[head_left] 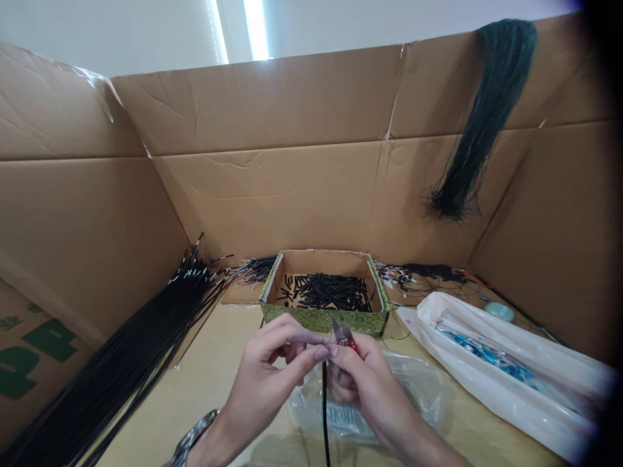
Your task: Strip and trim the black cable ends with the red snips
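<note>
My left hand (277,363) is closed in a pinch, its thumb and index fingertips meeting my right hand's fingertips at the top end of a thin black rod (325,408). The rod runs straight down out of the picture. In my right hand (363,379) sits a pair of red-handled thread snips (346,334), blades pointing up and parted. My right thumb and index also press together at the rod's end, so the fingers hide what lies there. Just beyond both hands is an open green-patterned cardboard box (324,320) holding many short black pieces (331,292).
A bundle of long black rods (126,350) lies on the left. Dark green strands (491,117) hang over the cardboard wall (272,194). At right is a white plastic bag (487,383) with blue-and-silver contents; a clear bag (413,389) lies under my right hand.
</note>
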Available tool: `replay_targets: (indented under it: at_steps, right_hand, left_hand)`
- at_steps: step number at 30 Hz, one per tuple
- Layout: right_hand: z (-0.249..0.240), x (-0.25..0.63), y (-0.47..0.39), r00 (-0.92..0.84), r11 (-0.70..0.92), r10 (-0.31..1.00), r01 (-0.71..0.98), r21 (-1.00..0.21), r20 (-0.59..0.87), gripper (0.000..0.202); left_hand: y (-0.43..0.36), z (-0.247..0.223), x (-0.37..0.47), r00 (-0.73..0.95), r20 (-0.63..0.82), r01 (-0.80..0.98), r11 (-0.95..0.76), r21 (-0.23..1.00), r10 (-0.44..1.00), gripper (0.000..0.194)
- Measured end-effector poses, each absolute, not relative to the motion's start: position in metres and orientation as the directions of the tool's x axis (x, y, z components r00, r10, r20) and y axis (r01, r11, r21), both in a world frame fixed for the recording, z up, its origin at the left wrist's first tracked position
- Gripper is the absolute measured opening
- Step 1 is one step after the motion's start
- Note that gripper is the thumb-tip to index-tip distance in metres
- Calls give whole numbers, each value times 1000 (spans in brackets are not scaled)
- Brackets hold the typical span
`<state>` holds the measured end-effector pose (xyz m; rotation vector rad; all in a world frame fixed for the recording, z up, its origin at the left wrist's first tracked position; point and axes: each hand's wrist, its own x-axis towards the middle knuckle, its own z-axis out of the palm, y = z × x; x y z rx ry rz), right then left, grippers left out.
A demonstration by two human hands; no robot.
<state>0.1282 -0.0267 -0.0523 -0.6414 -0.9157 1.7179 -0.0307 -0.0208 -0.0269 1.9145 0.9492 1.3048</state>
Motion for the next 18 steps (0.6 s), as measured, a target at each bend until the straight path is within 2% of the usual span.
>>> replay_targets:
  at_steps: [4, 9, 11, 14, 18]
  right_hand:
    - [-50, 132, -27, -266, -116, 963, -556, -823, 44, 40]
    - [-44, 142, -24, -189, -20, 977, -549, -836, 101, 37]
    - [-43, 144, -24, -174, 15, 977, -526, -850, 125, 39]
    - [-42, 145, -26, -204, 17, 971, -468, -884, 126, 39]
    - [-40, 145, -29, -254, 21, 962, -309, -951, 104, 36]
  left_hand:
    - [-19, -27, -27, 226, 484, 208, -527, 824, 846, 11]
    - [-18, -29, -34, 331, 409, 187, -484, 855, 850, 17]
    - [-16, -31, -38, 363, 398, 107, -462, 880, 843, 20]
    - [-12, -36, -41, 394, 302, -56, -305, 951, 868, 36]
    - [-12, -41, -34, 576, 78, -61, -52, 997, 814, 58]
